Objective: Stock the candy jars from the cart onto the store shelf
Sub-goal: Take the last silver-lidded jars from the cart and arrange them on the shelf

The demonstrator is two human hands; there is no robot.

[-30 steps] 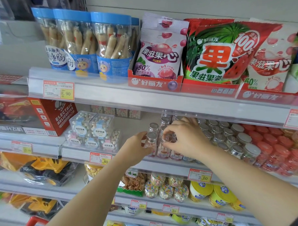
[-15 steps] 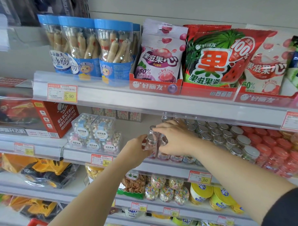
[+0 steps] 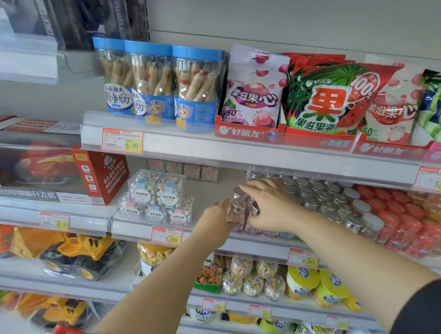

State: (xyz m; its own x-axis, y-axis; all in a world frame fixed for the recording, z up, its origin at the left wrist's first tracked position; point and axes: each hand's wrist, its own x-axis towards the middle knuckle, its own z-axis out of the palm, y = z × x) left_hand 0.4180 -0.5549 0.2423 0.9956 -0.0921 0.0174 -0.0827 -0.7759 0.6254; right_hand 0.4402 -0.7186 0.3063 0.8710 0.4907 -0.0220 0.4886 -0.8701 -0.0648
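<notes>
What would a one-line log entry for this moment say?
phase: shelving | left hand: holds jar | right hand: rests on jars | place: shelf

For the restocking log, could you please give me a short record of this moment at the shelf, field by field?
Place: shelf with price tags 3.80 and 3.00
Left hand: holds a silver-lidded candy jar at the shelf front
Right hand: lies over the neighbouring jars; any clasp is hidden
Stocked already: rows of silver-lidded jars, then red-lidded jars further right
Left neighbour: clear candy cubes
</notes>
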